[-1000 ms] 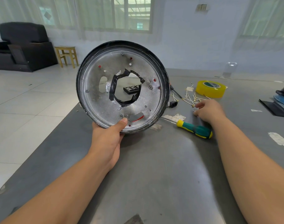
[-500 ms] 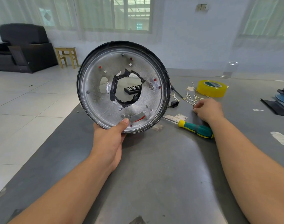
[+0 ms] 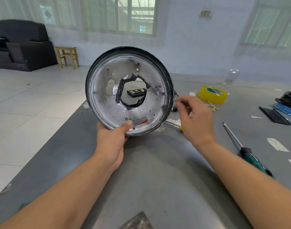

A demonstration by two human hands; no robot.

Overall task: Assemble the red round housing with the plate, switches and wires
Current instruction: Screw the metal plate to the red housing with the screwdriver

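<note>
Above the near left part of the grey desk (image 3: 149, 171), the left hand (image 3: 111, 139) grips the housing (image 3: 130, 90) by its lower rim, thumb pressed on the inner face, the other fingers hidden behind it. The housing stands on edge, tilted a little, its open silvery inside turned toward the camera; its red outside cannot be seen except for a red sliver through a slot near the thumb. Black tape (image 3: 123, 90) lines the ragged central hole, and through that hole a small black box (image 3: 136, 93) shows on the desk beyond. Small screws and red dots speckle the inner face; what the dots are is too small to tell.

Just right of the housing's rim the right hand (image 3: 196, 119) hangs in the air, blurred, fingers loosely curled with thumb and forefinger close together; whether they pinch anything cannot be told. It covers most of a yellow-handled tool (image 3: 180, 128), of which only a shaft and a bit of yellow show. Behind it lie thin wires (image 3: 211, 105), hard to make out, and a yellow tape roll (image 3: 213, 94). A green-handled screwdriver (image 3: 247, 152) lies to the right, its handle partly hidden by the right forearm. Dark and blue things (image 3: 287, 103) are cut off at the right edge.
</note>
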